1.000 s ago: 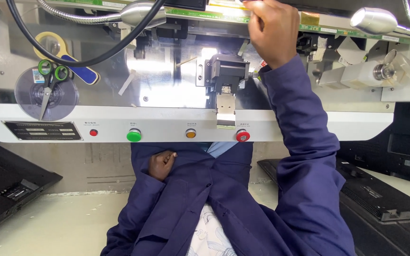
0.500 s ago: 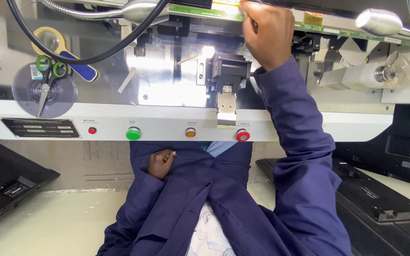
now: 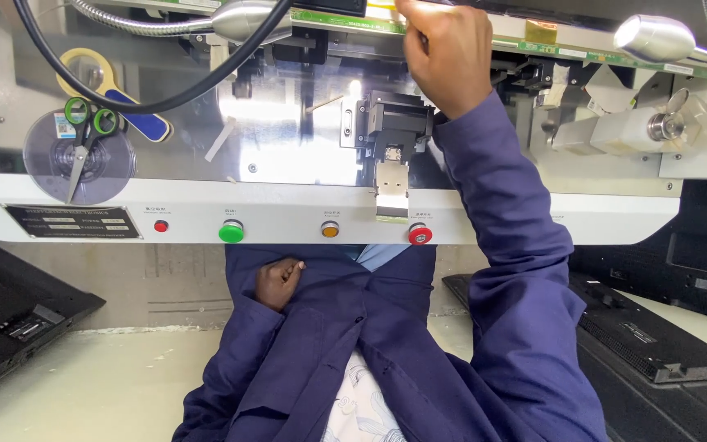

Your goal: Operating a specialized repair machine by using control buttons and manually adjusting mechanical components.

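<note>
Right hand is up at the far edge, fingers pinched closed on the long green circuit strip above the black press head. Thin, stiff, likely fragile: best held by its edges. Left hand rests curled, empty, on the blue jacket.

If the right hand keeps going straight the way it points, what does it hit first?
The right hand points up-frame at the green circuit board strip; its fingertips already seem to reach that edge, so the board comes first. Depth is unclear, so contact is unconfirmed.
</note>
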